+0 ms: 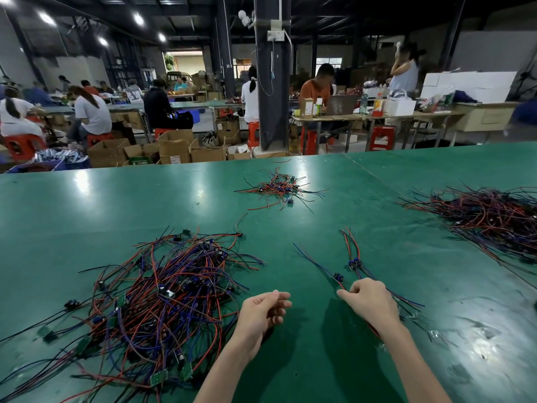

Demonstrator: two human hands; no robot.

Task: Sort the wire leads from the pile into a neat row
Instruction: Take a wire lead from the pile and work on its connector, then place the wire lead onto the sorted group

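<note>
A large tangled pile of red, blue and black wire leads (162,295) with small green boards lies on the green table (87,205) at my left. My left hand (263,312) hovers just right of the pile, fingers loosely curled, holding nothing. My right hand (369,299) rests on the table, its fingertips pinching the near end of a single lead (318,264) with a blue connector. A small bundle of laid-out leads (353,257) runs under that hand, partly hidden by it.
A smaller heap of leads (279,189) lies further back at the centre. A big dark pile of red and black wires (488,216) sits at the right. Beyond the table's far edge, people sit at benches among cardboard boxes and red stools.
</note>
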